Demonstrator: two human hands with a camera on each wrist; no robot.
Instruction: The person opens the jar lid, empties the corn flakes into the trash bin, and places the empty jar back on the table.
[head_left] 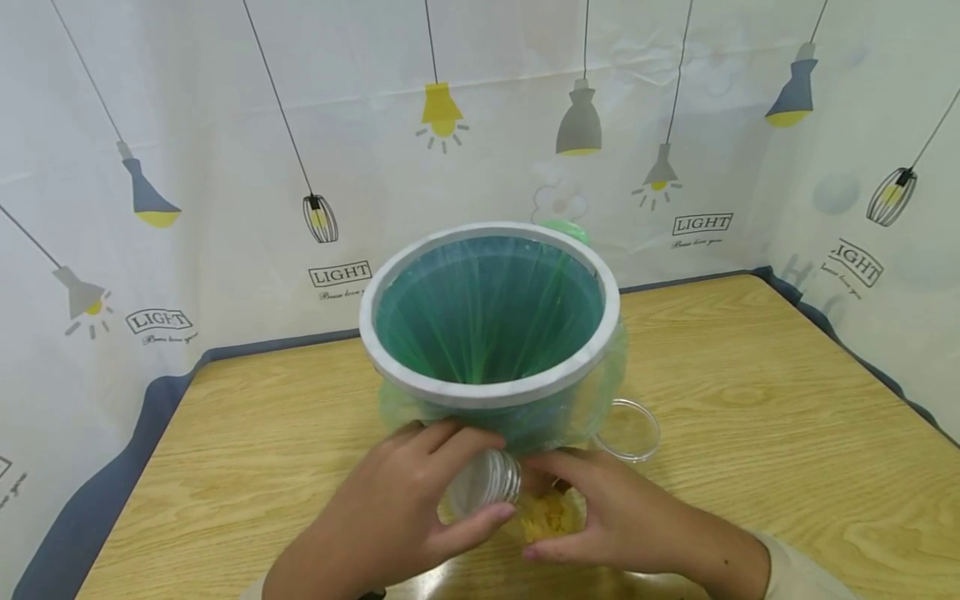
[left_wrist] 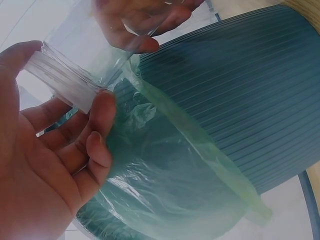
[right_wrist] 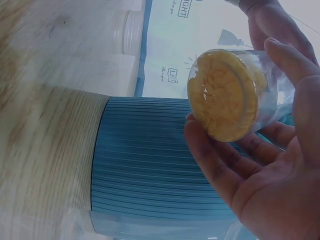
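Between both hands a clear jar [right_wrist: 272, 95] lies tilted, with yellow pieces [head_left: 551, 518] gathered toward its base. My left hand [head_left: 397, 492] grips the translucent lid [left_wrist: 65, 82] at the jar's mouth, thumb on one side and fingers on the other. Curled round the jar's body near the base is my right hand [head_left: 622, 504]. Just beyond both hands stands a ridged blue-green bin [right_wrist: 150, 155] with a pale rim [head_left: 487, 395]. A thin green bag [head_left: 480, 333] lines it and hangs over its outside.
A clear round container [head_left: 628, 431] stands on the wooden table [head_left: 750, 417], right of the bin. Behind the table hangs a pale cloth [head_left: 495, 167] printed with lamps, its dark border [head_left: 172, 392] running along the table's edges.
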